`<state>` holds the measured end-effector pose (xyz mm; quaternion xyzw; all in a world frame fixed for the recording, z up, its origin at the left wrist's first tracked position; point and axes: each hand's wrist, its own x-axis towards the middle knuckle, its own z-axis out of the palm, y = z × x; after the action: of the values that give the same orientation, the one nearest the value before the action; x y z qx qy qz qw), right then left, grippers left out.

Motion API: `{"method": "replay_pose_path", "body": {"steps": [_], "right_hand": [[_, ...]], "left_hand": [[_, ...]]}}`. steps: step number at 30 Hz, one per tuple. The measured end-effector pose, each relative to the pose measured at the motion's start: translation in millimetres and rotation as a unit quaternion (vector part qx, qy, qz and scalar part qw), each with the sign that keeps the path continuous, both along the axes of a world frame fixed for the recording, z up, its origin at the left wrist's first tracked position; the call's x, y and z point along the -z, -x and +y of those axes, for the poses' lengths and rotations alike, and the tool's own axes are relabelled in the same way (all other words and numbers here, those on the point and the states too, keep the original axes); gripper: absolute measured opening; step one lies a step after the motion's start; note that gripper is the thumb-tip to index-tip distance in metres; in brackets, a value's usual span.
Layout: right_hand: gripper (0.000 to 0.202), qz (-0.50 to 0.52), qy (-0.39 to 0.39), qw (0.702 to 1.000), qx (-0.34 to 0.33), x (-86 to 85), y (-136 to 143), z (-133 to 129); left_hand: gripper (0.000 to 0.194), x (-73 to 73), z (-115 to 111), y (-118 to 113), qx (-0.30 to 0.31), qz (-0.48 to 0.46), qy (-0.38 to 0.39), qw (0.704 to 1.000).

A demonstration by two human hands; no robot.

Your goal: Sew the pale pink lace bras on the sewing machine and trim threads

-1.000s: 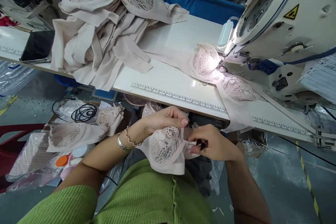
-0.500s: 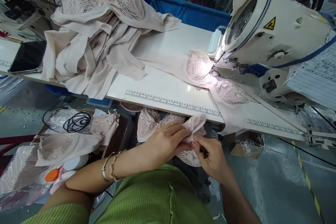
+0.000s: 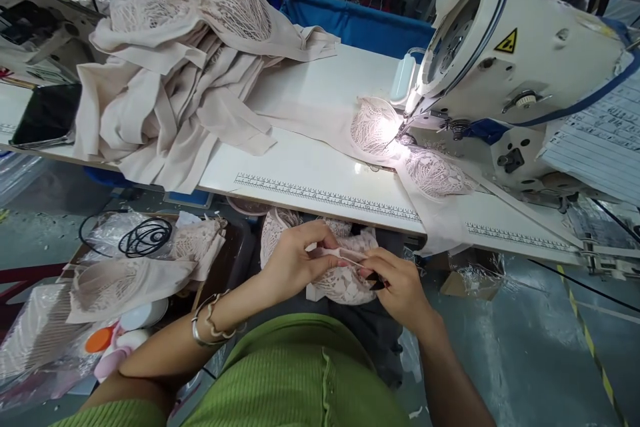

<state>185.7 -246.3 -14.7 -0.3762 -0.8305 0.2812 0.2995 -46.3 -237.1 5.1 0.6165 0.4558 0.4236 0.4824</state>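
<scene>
A pale pink lace bra lies over my lap, below the table's front edge. My left hand pinches an edge strip of it between thumb and fingers. Close by, my right hand grips the other end of that strip, so a short length stretches between the two. A small black tool pokes out of my right hand; its kind is mostly hidden by the fingers. Another lace bra lies under the lit needle area of the sewing machine, its band hanging over the edge.
A heap of beige bras covers the table's left part, beside a black phone-like slab. A printed ruler runs along the front edge. At lower left, a box holds a black cord coil and another bra. A blue bin stands behind.
My left hand has shifted left and turned, drawing apart from my right. The raised lace part has dropped, and a narrow strip now spans between my hands.
</scene>
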Motion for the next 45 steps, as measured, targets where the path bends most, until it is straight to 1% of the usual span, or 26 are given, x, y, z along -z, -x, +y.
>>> {"method": "replay_pose_path", "body": {"steps": [1, 4, 6, 8, 11, 13, 15, 18, 20, 22, 24, 25, 26, 28, 30, 31, 32, 33, 35, 38, 41, 45], "right_hand": [[0.024, 0.027, 0.053, 0.998, -0.015, -1.9, -3.3, 1.3], [0.037, 0.086, 0.193, 0.974, -0.082, -10.0, -18.5, 4.9], [0.042, 0.105, 0.235, 0.960, -0.111, -13.3, -30.4, 6.3], [0.040, 0.108, 0.242, 0.958, -0.107, -12.8, -40.0, 5.9], [0.028, 0.076, 0.210, 0.973, -0.058, -6.8, -44.8, 3.1], [0.019, 0.038, 0.145, 0.989, -0.014, -1.4, -41.1, 1.5], [0.017, 0.003, 0.053, 0.998, 0.021, 4.4, -33.8, 1.3], [0.024, -0.020, -0.059, 0.996, 0.068, 13.6, -22.7, 2.7], [0.030, -0.025, -0.110, 0.987, 0.114, 18.3, -17.9, 3.7], [0.031, -0.022, -0.144, 0.977, 0.153, 19.5, -15.9, 4.3], [0.024, 0.008, -0.141, 0.977, 0.159, 16.0, -16.6, 4.6], [0.020, 0.026, -0.114, 0.983, 0.144, 12.8, -18.1, 4.6], [0.019, 0.041, -0.070, 0.990, 0.116, 8.8, -20.2, 4.7], [0.026, 0.054, 0.053, 0.996, 0.036, 0.6, -26.0, 4.6], [0.034, 0.051, 0.164, 0.984, -0.041, -5.6, -32.4, 4.4], [0.035, 0.054, 0.191, 0.978, -0.061, -7.6, -35.3, 4.4], [0.035, 0.063, 0.194, 0.977, -0.066, -8.8, -37.6, 4.5], [0.032, 0.072, 0.179, 0.980, -0.054, -9.5, -39.2, 4.7], [0.022, 0.086, 0.119, 0.989, -0.005, -10.0, -39.9, 5.0], [0.013, 0.081, 0.038, 0.993, 0.071, -10.2, -35.9, 4.8], [0.012, 0.068, -0.012, 0.990, 0.122, -9.5, -29.4, 3.4], [0.018, 0.068, -0.053, 0.980, 0.180, -4.5, -22.4, 1.1]], "left_hand": [[0.013, 0.7, 1.2, 2.4, 0.002, -0.010, 0.006, 1.000], [0.013, 3.3, 5.2, 11.7, 0.008, -0.056, 0.021, 0.998], [0.016, 5.5, 6.7, 17.6, -0.003, -0.080, 0.030, 0.996], [0.019, 8.3, 6.9, 21.7, -0.019, -0.089, 0.040, 0.995], [0.021, 12.8, 5.8, 24.1, -0.039, -0.090, 0.044, 0.994], [0.022, 14.6, 5.0, 23.7, -0.041, -0.095, 0.035, 0.994], [0.023, 14.9, 4.2, 22.6, -0.036, -0.099, 0.024, 0.994], [0.022, 13.8, 2.7, 22.0, -0.032, -0.098, 0.013, 0.995], [0.021, 13.3, 1.8, 23.5, -0.036, -0.085, 0.007, 0.996], [0.019, 13.4, 1.7, 26.9, -0.034, -0.057, 0.000, 0.998], [0.016, 13.3, 2.8, 31.9, -0.032, -0.017, -0.007, 0.999], [0.014, 13.1, 3.7, 34.6, -0.032, 0.002, -0.012, 0.999], [0.013, 12.7, 4.9, 37.3, -0.031, 0.019, -0.017, 0.999], [0.011, 11.7, 7.5, 41.8, -0.018, 0.041, -0.023, 0.999], [0.012, 11.4, 9.9, 44.4, 0.007, 0.035, -0.024, 0.999], [0.013, 11.7, 10.8, 44.8, 0.020, 0.020, -0.023, 0.999], [0.014, 12.5, 11.4, 44.8, 0.028, -0.001, -0.020, 0.999], [0.016, 13.7, 11.6, 44.4, 0.029, -0.026, -0.015, 0.999], [0.021, 17.3, 11.2, 42.6, 0.012, -0.067, -0.004, 0.998], [0.023, 24.1, 9.2, 38.9, -0.036, -0.085, -0.005, 0.996], [0.019, 30.1, 7.3, 35.2, -0.068, -0.083, -0.022, 0.994], [0.012, 35.1, 6.0, 31.8, -0.085, -0.098, -0.035, 0.991]]}}
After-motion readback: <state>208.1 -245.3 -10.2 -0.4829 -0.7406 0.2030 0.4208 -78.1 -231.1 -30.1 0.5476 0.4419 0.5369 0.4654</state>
